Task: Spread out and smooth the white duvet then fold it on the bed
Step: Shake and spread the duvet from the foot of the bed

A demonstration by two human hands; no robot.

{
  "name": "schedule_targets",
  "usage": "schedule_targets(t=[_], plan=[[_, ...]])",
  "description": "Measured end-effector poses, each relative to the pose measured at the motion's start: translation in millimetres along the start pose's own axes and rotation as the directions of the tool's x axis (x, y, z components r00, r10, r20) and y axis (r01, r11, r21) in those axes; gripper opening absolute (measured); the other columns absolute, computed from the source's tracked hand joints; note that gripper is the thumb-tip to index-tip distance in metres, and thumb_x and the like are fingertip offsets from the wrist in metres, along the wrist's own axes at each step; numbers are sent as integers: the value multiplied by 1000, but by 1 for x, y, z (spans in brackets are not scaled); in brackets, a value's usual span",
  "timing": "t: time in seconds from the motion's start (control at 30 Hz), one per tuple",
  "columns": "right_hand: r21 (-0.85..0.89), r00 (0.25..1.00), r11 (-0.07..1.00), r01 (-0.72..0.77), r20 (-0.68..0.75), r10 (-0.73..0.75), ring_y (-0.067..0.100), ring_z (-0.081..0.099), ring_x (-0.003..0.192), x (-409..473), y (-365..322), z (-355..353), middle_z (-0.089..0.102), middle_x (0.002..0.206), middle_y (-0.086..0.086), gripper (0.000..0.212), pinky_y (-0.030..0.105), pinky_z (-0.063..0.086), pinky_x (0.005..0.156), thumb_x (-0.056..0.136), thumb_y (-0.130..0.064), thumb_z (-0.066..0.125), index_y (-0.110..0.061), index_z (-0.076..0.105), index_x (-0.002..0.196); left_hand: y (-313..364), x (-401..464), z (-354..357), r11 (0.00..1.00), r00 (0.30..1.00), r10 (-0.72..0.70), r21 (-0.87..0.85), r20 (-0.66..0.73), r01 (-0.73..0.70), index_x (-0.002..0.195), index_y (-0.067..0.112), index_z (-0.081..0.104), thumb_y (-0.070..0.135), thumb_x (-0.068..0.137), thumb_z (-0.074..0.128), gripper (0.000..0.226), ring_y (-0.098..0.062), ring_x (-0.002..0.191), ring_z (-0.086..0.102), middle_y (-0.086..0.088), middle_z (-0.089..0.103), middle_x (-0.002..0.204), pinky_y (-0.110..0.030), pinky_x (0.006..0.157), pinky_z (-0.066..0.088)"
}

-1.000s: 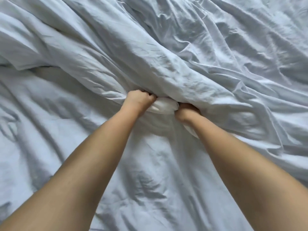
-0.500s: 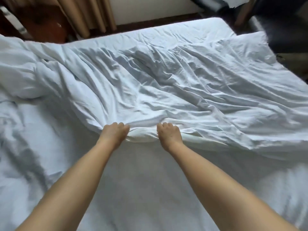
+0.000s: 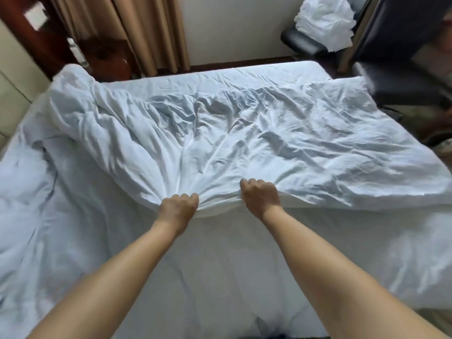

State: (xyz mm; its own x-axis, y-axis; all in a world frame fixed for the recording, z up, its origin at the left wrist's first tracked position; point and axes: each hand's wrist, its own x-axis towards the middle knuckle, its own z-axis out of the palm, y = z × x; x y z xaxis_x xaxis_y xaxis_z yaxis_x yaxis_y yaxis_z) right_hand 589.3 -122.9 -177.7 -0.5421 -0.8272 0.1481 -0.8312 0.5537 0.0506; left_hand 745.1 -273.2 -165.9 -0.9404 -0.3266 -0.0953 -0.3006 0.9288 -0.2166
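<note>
The left hand [image 3: 177,209] and the right hand [image 3: 260,198] each have a closed grip, fingers curled around the near edge of the white duvet [image 3: 244,133], bunching the cloth into creases at the centre of the frame. The duvet lies wrinkled across the far half of the bed [image 3: 220,260]. Brown curtains [image 3: 137,33] hang at upper left; a dark chair [image 3: 305,45] with white linen [image 3: 325,18] sits at upper right.
</note>
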Motion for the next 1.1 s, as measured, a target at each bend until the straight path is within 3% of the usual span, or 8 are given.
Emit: schedule_targets(t=[0.13, 0.27, 0.33, 0.4, 0.5, 0.57, 0.73, 1.1], plan=[[-70, 965, 997, 26, -257, -43, 20, 50, 39, 4, 14, -23, 48, 48, -1, 17, 18, 30, 39, 57, -7, 42, -20, 53, 55, 19, -11, -18, 990, 990, -132, -49, -51, 130, 73, 5, 57, -16, 43, 71, 40, -30, 41, 56, -11, 54, 53, -30, 40, 43], [-23, 944, 998, -61, -325, 50, 24, 59, 49, -13, 25, -29, 56, 57, 4, 24, 24, 38, 42, 65, -4, 40, -16, 60, 67, 35, -13, -29, 979, 980, -199, -32, 24, 199, 108, 7, 49, -10, 78, 47, 34, -34, 83, 64, -12, 61, 93, -36, 63, 46], [102, 990, 993, -51, 136, 37, 30, 68, 82, -34, 21, -12, 67, 90, 11, 28, 33, 51, 64, 81, -3, 43, -12, 63, 98, 45, -25, -16, 987, 975, -158, 18, 158, 157, 119, 10, 44, -6, 83, 45, 39, -33, 96, 61, -11, 59, 107, -37, 73, 47], [189, 714, 979, -71, 696, -82, 29, 60, 109, -62, 11, 10, 61, 118, 12, 31, 33, 48, 84, 86, -16, 57, -11, 57, 117, 56, -42, 7, 996, 917, -93, 41, 389, 83, 126, 14, 40, -1, 84, 50, 46, -30, 111, 53, -9, 52, 121, -37, 85, 45], [220, 511, 976, -10, 840, -184, 30, 59, 106, -79, -2, 30, 62, 112, 13, 29, 31, 45, 78, 86, -24, 65, -5, 61, 108, 69, -55, 34, 999, 767, -53, 45, 639, 31, 136, 20, 37, 12, 85, 59, 56, -26, 126, 41, -7, 41, 134, -40, 99, 38], [254, 532, 967, -18, 821, -206, 31, 57, 102, -75, -3, 33, 62, 103, 13, 20, 32, 45, 78, 90, -22, 60, -4, 60, 98, 70, -54, 38, 999, 752, -50, 39, 657, 32, 136, 24, 40, 17, 87, 57, 53, -25, 129, 39, -6, 41, 136, -41, 101, 38], [306, 705, 950, -58, 687, -178, 28, 49, 119, -59, 8, 38, 50, 130, 8, 41, 34, 42, 94, 93, -33, 55, -12, 48, 129, 59, -45, 32, 992, 810, -122, 37, 573, 124, 131, 25, 47, 16, 89, 49, 44, -23, 126, 41, -3, 46, 131, -40, 99, 39], [383, 777, 915, 124, 536, -330, 24, 38, 131, -26, -43, 17, 42, 143, 2, 70, 37, 41, 101, 88, -46, 59, -21, 31, 146, 4, -76, 10, 977, 859, -202, 34, 470, 211, 140, 28, 37, 28, 91, 51, 51, -20, 138, 28, 1, 35, 146, -41, 110, 26]])
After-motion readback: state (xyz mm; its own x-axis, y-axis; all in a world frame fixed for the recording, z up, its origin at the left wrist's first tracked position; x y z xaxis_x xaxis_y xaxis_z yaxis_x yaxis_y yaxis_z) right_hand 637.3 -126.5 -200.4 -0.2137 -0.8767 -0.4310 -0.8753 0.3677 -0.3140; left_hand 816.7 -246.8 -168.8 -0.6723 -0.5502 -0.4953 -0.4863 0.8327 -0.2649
